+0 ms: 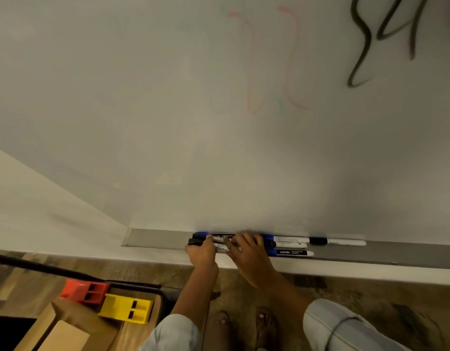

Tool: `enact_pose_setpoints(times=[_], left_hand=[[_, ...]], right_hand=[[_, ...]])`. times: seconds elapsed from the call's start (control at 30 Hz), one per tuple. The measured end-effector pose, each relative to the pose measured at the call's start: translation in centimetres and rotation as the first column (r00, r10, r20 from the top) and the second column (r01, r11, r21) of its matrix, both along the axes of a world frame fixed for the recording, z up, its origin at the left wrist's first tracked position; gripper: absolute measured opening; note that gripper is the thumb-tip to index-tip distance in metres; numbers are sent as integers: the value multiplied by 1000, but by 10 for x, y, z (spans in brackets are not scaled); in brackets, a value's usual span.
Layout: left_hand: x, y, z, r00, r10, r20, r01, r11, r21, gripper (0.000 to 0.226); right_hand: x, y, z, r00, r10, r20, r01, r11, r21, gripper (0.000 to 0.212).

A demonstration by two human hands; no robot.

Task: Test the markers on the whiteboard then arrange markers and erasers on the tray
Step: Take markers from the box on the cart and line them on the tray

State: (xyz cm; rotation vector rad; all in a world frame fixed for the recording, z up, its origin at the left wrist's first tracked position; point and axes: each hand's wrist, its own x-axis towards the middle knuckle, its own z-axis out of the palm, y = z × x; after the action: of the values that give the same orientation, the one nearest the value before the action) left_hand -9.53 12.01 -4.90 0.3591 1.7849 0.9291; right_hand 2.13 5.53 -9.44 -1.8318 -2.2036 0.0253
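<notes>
**A:** Left hand (202, 253) is curled around the black-capped ends of the marker bundle (219, 243); right hand (246, 249) lies spread over it, near the tray's (158, 240) left end.

**B:** I'd square the caps against the whiteboard (168, 122) edge. That stray marker (338, 241) further right likely joins next.

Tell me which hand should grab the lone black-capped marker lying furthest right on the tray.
Probably right. The right hand is nearer the lone marker on the tray; the left hand sits farther away, at the bunch's left end.
</notes>
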Motion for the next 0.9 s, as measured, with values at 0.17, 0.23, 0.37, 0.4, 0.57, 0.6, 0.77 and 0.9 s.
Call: enact_pose_setpoints(times=[0.17,0.23,0.37,0.4,0.57,0.6,0.77,0.9], left_hand=[[-22,10,9,886,-189,-424,219,975,23,54],[-28,17,10,782,-303,-545,354,935,-13,59],[-34,21,7,618,-525,-585,589,802,-97,48],[-34,20,7,601,-546,-584,612,784,-102,45],[-23,8,8,577,-555,-599,661,748,-56,38],[-21,6,9,571,-553,-607,671,740,-42,39],[-31,-7,9,486,-441,-755,690,723,22,47],[-46,5,11,517,-509,-689,623,775,-105,68]], right_hand=[[3,3,-2,1000,-22,-1,22,995,-94,53],[1,5,0,1000,-15,-15,14,996,-83,48],[-6,3,-1,998,-68,-16,66,993,-101,43],[-8,0,-2,997,-69,-16,67,989,-133,48],[-17,-20,-14,999,-31,-36,22,970,-243,67],[-17,-23,-15,998,-46,-39,35,969,-245,67],[-15,-29,-17,997,-71,-7,68,971,-229,69],[-17,-26,-19,997,-68,32,73,968,-241,78]])
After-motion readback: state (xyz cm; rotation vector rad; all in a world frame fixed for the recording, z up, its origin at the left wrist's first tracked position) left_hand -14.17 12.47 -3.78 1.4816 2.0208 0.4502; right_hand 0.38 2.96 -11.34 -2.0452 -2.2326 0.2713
